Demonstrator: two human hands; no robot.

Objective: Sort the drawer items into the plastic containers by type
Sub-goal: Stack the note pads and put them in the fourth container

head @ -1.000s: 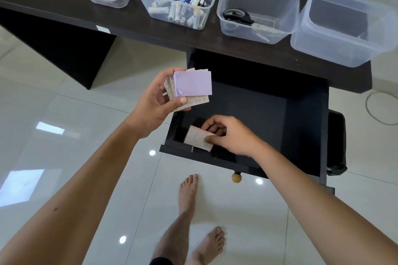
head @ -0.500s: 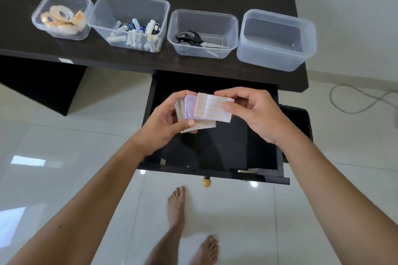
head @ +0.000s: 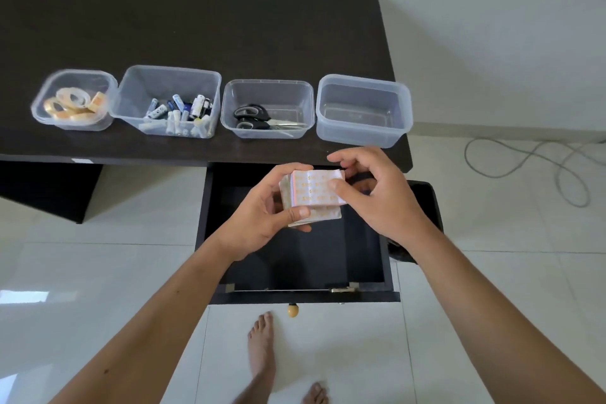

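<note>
My left hand (head: pixel 262 216) grips a stack of small paper packets (head: pixel 314 198) above the open black drawer (head: pixel 295 297). My right hand (head: pixel 380 193) pinches the stack's top packet from the right. On the dark desk (head: pixel 196 20) stands a row of clear plastic containers: one with tape rolls (head: pixel 73 102), one with batteries (head: pixel 170 108), one with black scissors (head: pixel 267 115), and an empty one (head: pixel 364 111) at the right, just beyond my right hand.
The drawer's inside looks bare and has a round wooden knob (head: pixel 292 311) at its front. My bare feet (head: pixel 262 348) stand on the glossy white tiles below it. A grey cable (head: pixel 524 161) loops on the floor at the right.
My right hand lifted a packet out of the drawer and brought it onto the stack held by my left hand. Both hands rose toward the desk edge as the view tilted up.
</note>
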